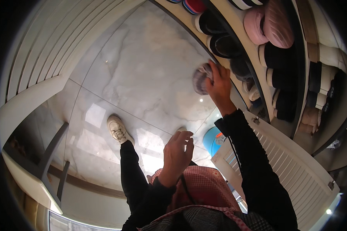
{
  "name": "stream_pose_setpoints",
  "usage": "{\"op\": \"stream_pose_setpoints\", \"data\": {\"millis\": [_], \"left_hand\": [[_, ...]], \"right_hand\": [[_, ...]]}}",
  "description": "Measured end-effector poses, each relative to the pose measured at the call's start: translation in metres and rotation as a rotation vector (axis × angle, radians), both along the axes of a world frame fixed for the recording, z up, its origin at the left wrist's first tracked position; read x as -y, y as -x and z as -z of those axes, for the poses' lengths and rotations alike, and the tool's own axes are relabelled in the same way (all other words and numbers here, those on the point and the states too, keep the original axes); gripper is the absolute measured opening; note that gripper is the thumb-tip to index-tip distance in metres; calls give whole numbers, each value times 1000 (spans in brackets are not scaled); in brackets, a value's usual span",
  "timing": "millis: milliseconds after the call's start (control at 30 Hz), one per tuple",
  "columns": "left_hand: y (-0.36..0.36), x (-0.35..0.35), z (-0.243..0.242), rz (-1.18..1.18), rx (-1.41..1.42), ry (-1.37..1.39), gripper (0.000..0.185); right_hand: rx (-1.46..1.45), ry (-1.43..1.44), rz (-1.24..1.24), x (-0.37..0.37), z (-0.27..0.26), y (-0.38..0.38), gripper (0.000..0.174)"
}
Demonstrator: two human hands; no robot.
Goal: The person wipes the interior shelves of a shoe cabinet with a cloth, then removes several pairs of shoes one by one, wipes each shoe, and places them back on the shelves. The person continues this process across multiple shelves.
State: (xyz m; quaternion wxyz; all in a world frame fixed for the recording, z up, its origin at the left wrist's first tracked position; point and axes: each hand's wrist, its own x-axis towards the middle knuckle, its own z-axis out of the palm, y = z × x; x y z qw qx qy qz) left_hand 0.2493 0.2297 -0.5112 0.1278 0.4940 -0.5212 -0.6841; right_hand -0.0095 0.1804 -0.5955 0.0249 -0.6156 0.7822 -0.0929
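My right hand [220, 83] grips a bunched grey-purple cloth [201, 79], blurred, beside the lower edge of an open shoe cabinet [243, 95]. Black shoes [224, 45] stand on the lowest shelf just above that hand. In front of my checked red apron [206, 183] is my left hand [177, 153], with its fingers loosely curled and nothing seen in it. Pink slippers [277, 26] and several dark shoes [286, 78] fill the shelf above.
A louvred white cabinet door [292, 170] stands open at the right, near a blue bucket-like container [211, 140]. Another slatted white door [43, 49] is at the upper left. A small table with dark legs [31, 184] stands lower left. Marble-look tiles [141, 66] cover the floor.
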Motion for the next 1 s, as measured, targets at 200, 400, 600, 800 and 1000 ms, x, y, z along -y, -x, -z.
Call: {"op": "stream_pose_setpoints", "data": {"millis": [200, 400, 600, 800, 1000], "left_hand": [[2, 9, -1, -15, -18, 53, 15], [-2, 9, -2, -33, 11, 24, 15], [-5, 17, -5, -36, -18, 8, 15], [-7, 16, -3, -56, -31, 10, 15], [-7, 16, 1, -64, -36, 52, 15]], "right_hand": [[194, -45, 207, 28, 23, 78, 55], [64, 148, 18, 7, 10, 63, 49], [-461, -88, 206, -27, 45, 70, 40], [-277, -7, 147, 67, 52, -5, 42], [-337, -58, -114, 191, 30, -55, 36]]}}
